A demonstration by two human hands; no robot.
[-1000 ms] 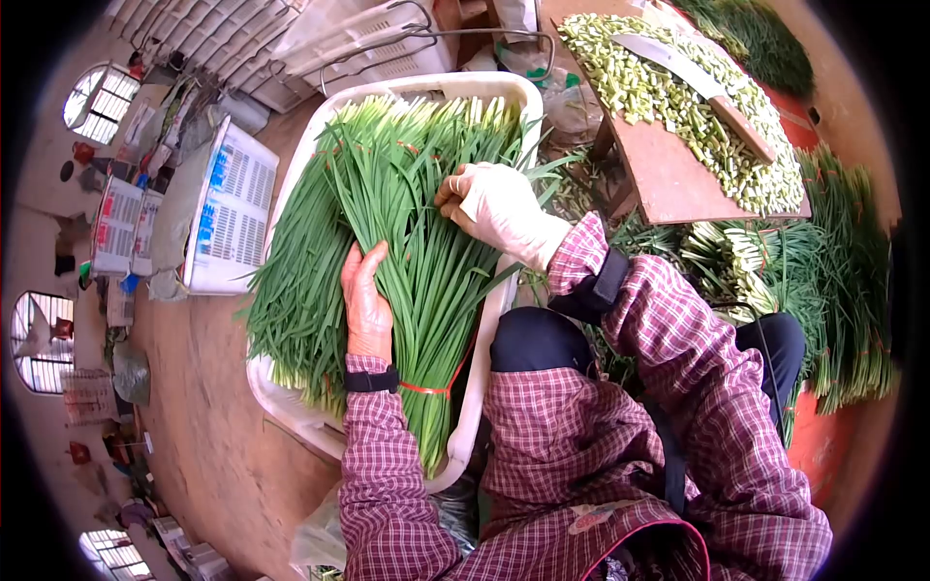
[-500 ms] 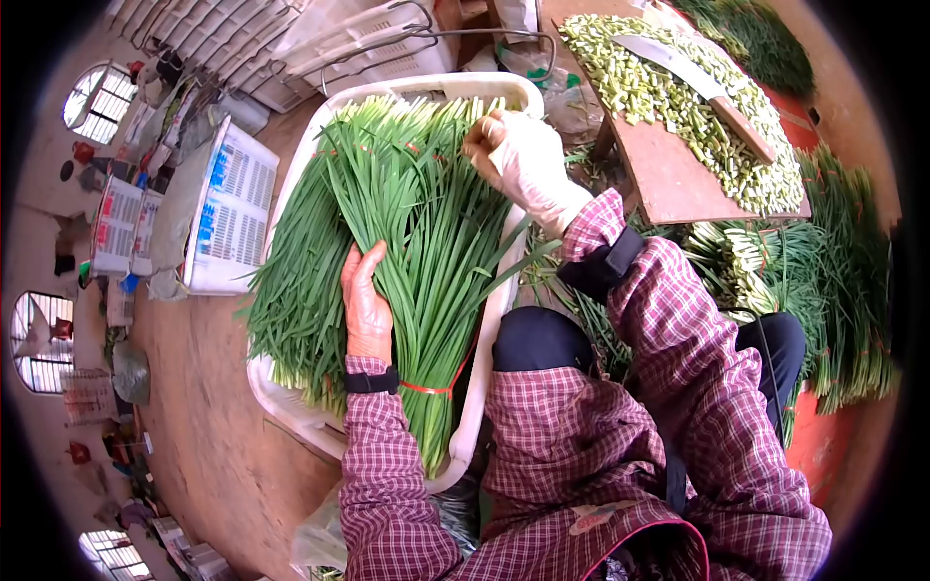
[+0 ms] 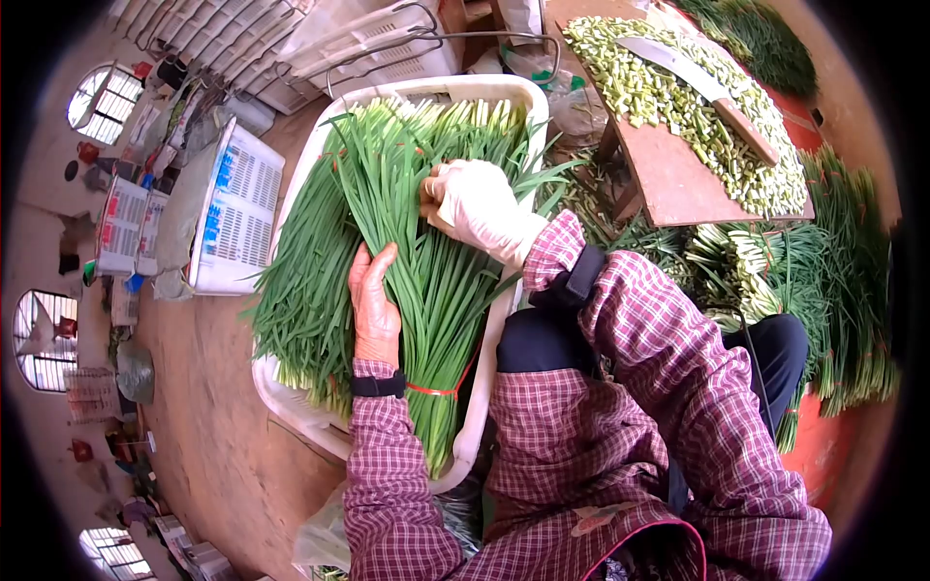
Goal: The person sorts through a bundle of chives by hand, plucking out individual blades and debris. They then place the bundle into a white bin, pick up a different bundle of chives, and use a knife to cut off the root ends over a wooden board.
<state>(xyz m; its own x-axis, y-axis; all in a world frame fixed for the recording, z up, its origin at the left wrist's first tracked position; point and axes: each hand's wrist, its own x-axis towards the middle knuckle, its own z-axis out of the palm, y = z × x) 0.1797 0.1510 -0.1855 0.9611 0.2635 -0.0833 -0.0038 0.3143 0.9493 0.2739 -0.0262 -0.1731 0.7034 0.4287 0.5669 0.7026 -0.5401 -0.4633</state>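
Note:
A bundle of garlic chives [image 3: 438,334], tied low with a red band, lies over other green chives in a white plastic crate [image 3: 472,436]. My bare left hand [image 3: 375,305] rests upright against the left side of this bundle. Its thumb and fingers are apart, touching the leaves. My right hand [image 3: 475,205], in a pale glove, is closed in the upper middle of the leaves. Its fingers are curled on chive leaves, and the fingertips are partly hidden. A few loose blades stick out past the crate's right rim.
On the right, a board [image 3: 668,179] carries chopped stems [image 3: 620,82] and a large knife [image 3: 697,87]. More tied chives [image 3: 848,290] lie beyond it. A white crate [image 3: 237,213] stands on the left, near stacked crates [image 3: 213,34] at the back. A metal handle [image 3: 441,37] arches behind my crate.
My right hand has moved left and down, from the right of the crate's top into the middle of the leaves. Blades now splay past the right rim. My left hand has barely moved.

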